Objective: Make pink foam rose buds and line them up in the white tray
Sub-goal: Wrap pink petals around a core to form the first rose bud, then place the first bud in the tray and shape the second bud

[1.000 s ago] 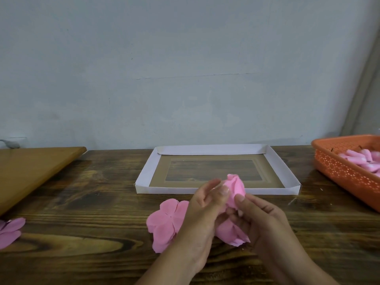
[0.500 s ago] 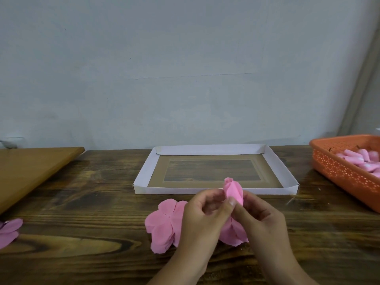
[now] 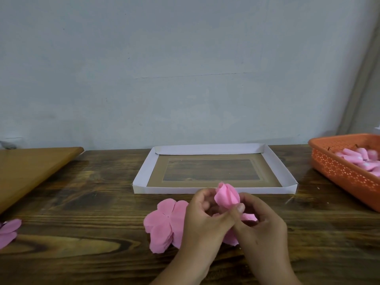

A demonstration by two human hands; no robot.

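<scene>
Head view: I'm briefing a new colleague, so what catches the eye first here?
Both hands, left hand and right hand, pinch a rolled pink bud at centre, just before the bud-free white tray. Flat pink petal cutouts lie under the left hand; an orange basket of pink pieces sits far right.
</scene>
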